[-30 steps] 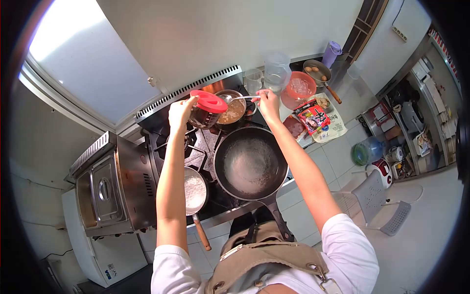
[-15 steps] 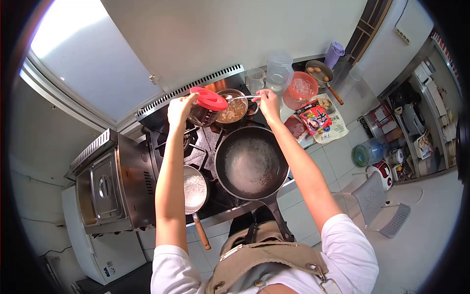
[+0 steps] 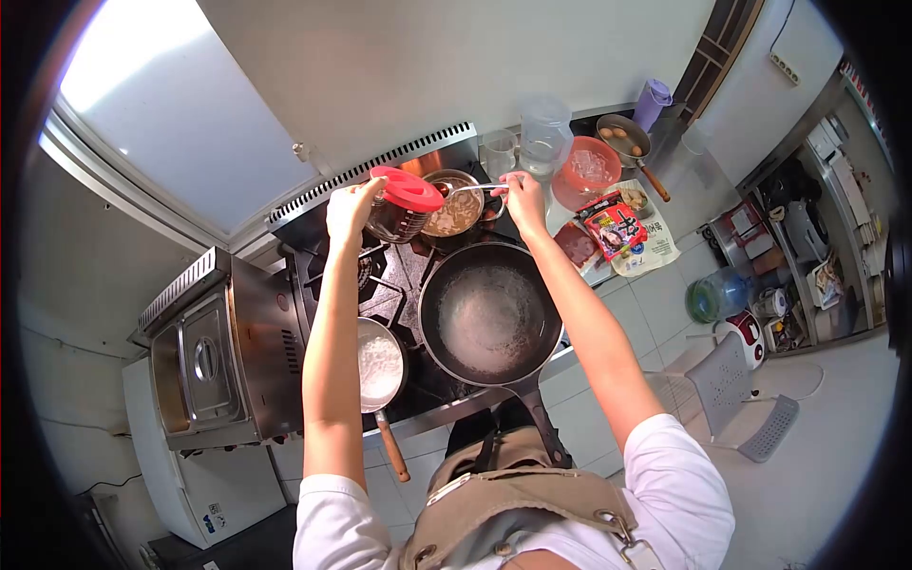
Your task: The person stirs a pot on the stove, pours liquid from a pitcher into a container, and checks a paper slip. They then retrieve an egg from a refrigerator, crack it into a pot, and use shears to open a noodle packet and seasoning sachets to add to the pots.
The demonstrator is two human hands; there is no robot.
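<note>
Spoon (image 3: pixel 471 187) seems turned since, bowl (image 3: pixel 447 189) darker; right hand (image 3: pixel 522 201) pinches handle (image 3: pixel 486 186), likely light, stiff; left hand (image 3: pixel 351 211) clasps slippery-looking jar (image 3: pixel 399 222).

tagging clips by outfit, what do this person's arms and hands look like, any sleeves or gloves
Short white sleeves end above the elbows, leaving both forearms bare. The left hand and right hand are ungloved, with no watch or bracelet visible on either wrist.
</note>
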